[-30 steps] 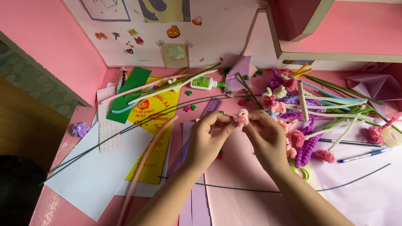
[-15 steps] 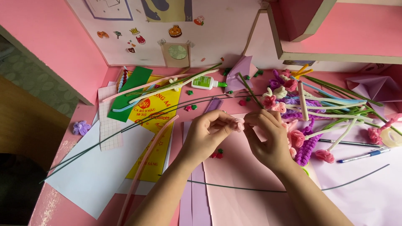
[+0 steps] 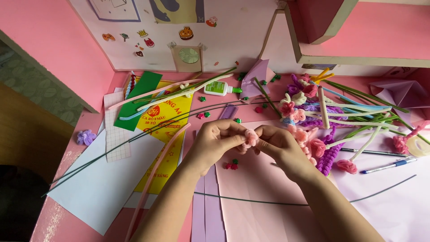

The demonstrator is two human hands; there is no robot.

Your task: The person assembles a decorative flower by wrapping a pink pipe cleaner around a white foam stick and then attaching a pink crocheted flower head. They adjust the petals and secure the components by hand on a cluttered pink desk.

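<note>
1. Grip: I log both hands pinched shut on one small pink pipe-cleaner flower (image 3: pixel 251 137); the left hand (image 3: pixel 216 144) takes it between thumb and forefinger, and the right hand (image 3: pixel 278 145) closes on it from the other side, fingers curled.
2. Pose: both forearms rise from the bottom edge and meet over the middle of the pink desk (image 3: pixel 89 123), with the flower held just above the pale pink paper sheet (image 3: pixel 255 197).
3. Materials: the flower is fuzzy, coiled and rounded. A thin dark green wire (image 3: pixel 268 202) lies beneath the wrists. A heap of finished fuzzy flowers and stems (image 3: pixel 313 116) sits just beside the right hand.
4. Further stock: white glue bottle (image 3: pixel 218 88), yellow paper packet (image 3: pixel 166 130), white sheet (image 3: pixel 101 179), blue pen (image 3: pixel 387 166).
5. Room: I note bare paper below the hands; the right side is crowded, and the wall closes the far edge.
</note>
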